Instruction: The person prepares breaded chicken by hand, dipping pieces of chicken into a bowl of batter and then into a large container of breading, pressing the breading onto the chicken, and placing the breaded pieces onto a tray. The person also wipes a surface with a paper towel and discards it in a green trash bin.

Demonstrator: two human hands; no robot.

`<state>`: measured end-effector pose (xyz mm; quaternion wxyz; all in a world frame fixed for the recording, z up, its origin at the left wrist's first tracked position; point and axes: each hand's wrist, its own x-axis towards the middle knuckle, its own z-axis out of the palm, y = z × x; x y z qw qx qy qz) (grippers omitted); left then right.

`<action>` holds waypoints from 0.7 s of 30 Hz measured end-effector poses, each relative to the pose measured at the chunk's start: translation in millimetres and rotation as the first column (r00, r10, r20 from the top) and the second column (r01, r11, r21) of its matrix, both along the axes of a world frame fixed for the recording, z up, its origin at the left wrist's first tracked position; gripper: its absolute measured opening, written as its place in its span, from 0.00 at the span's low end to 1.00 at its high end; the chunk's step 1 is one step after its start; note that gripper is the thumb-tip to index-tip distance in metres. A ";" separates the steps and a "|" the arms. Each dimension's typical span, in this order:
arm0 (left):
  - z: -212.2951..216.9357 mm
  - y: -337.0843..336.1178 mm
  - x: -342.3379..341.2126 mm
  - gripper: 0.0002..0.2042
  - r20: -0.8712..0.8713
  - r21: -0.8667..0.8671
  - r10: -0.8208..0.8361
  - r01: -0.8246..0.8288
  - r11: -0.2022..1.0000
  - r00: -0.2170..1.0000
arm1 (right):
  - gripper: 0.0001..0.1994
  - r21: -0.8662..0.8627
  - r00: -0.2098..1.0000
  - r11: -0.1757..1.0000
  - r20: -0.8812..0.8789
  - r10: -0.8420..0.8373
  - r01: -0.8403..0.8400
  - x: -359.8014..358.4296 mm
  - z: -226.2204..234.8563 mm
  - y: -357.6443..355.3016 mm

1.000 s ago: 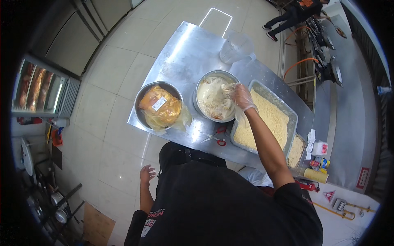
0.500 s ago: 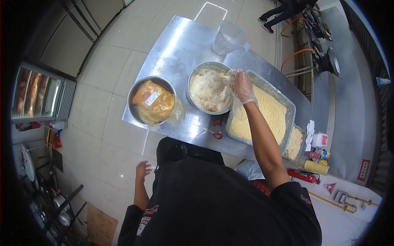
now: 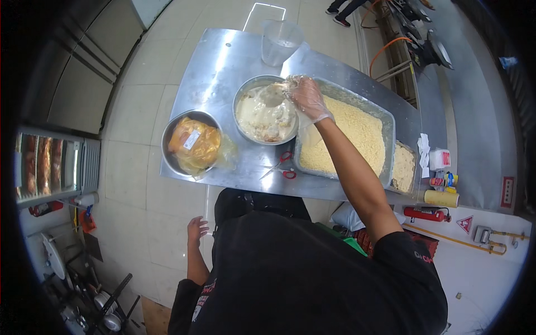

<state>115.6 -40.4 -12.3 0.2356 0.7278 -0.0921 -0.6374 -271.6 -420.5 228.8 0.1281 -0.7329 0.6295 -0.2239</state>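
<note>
My right hand [image 3: 309, 99], in a clear plastic glove, is closed at the far right rim of a metal bowl [image 3: 239, 124]. A lumpy, batter-coated piece of food [image 3: 289, 84] shows at its fingertips; its exact kind is unclear. Pale, creamy batter [image 3: 262, 114] with lumps under its surface lies in the bowl. Just right of it, under my forearm, stands a rectangular tub [image 3: 392, 146] of yellowish crumbs [image 3: 352, 131]. Bare and unoccupied, my left hand [image 3: 197, 228] hangs beside my body off the table, its fingers apart.
On the steel table [image 3: 209, 61] are a second bowl [image 3: 169, 159] with a bagged orange-yellow food [image 3: 192, 142], red-handled scissors [image 3: 286, 166] and a clear jug [image 3: 281, 43]. A smaller tray [image 3: 403, 167] adjoins the tub. Another person's legs [image 3: 346, 11] show at the far right.
My right hand has shifted slightly away from me along the bowl's rim, still holding the coated piece. The whole view has swung, so the table sits farther left. My left hand stays low.
</note>
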 end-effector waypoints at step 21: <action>44.8 13.1 -118.2 0.17 0.075 -0.031 -0.119 0.122 0.992 0.990 | 0.10 0.267 0.958 0.937 -0.234 -0.165 0.226 -229.9 20.9 78.9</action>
